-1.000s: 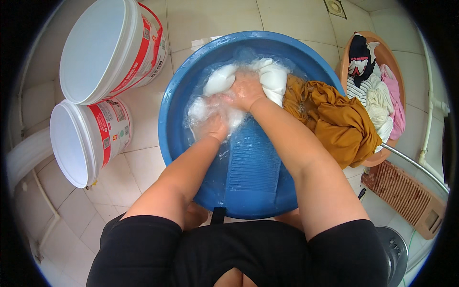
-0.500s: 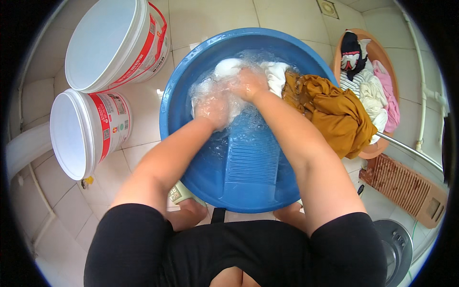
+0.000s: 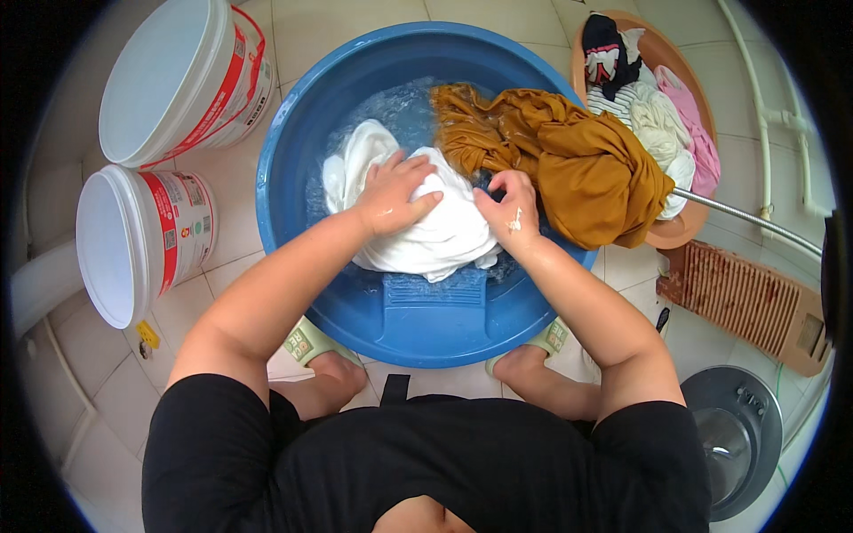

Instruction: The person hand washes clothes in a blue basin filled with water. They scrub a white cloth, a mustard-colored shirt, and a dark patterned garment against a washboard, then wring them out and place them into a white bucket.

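Observation:
A bunched white cloth (image 3: 435, 235), wet and heaped, lies in the blue basin (image 3: 283, 169) over the upper part of the basin's ridged washboard (image 3: 435, 306). My left hand (image 3: 395, 194) rests flat on top of the cloth, fingers spread. At the cloth's right edge is my right hand (image 3: 515, 211), with its thumb against the fabric and its fingers curved, a gap showing between thumb and forefinger. Just beyond that hand, a mustard-brown garment (image 3: 586, 164) lies partly in the water and drapes over the basin's right rim.
Two white buckets (image 3: 191, 80) with red bands lie tipped at the left. An orange tub (image 3: 702, 84) of clothes stands at the back right. Near it are a metal hose (image 3: 751, 210), a brown washboard (image 3: 746, 302) and a grey basin (image 3: 742, 391).
Both hands have come up out of the splashing water. The white cloth has moved toward me onto the washboard, now heaped. The left hand has flattened on it. The view has shifted slightly.

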Demonstrator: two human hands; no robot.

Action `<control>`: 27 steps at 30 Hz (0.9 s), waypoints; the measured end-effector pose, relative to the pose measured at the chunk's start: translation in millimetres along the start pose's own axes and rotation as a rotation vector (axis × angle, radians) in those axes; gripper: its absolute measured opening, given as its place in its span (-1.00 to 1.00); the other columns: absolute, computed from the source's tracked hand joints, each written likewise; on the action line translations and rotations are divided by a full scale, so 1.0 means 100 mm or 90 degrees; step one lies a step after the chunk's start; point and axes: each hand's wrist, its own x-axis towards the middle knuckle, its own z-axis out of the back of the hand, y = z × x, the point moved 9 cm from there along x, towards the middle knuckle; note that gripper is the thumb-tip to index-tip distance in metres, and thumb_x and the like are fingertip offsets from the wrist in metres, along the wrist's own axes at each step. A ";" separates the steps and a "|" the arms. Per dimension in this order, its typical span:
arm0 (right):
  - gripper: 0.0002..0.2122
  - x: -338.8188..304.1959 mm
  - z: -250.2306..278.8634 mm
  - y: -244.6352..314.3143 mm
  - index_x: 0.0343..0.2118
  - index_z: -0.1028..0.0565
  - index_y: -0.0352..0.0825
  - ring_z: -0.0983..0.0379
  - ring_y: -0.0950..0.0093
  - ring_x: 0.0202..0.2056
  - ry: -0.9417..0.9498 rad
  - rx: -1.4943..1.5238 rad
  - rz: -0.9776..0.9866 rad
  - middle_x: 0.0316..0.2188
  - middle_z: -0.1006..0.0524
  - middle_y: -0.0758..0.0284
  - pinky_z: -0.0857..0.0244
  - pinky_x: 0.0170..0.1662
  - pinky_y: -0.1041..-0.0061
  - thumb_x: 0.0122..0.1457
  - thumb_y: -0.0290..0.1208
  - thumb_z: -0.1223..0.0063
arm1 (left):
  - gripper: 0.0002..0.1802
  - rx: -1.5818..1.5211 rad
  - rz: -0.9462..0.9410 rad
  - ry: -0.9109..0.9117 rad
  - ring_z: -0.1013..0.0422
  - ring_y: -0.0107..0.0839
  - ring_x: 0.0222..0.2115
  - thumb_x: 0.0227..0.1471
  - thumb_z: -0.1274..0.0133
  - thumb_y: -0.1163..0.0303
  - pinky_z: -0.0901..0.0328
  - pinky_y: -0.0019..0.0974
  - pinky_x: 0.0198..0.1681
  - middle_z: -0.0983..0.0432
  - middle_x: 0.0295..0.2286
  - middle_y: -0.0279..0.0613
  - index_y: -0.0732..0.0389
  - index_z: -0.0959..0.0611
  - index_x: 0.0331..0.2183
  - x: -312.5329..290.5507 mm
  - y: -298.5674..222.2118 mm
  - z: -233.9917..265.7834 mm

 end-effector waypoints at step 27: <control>-0.61 -1.04 -0.25 0.62 -0.36 -0.47 -0.23 -0.30 0.19 -0.16 0.111 0.040 0.350 -0.25 -0.41 0.19 -0.09 -0.04 0.15 -0.30 -0.14 -0.15 | -0.80 -0.117 -0.235 -0.117 -0.30 -0.08 -0.42 -0.32 -0.07 0.41 -0.15 -0.06 -0.36 -0.38 -0.45 -0.09 0.19 -0.45 -0.50 -0.82 -0.93 0.10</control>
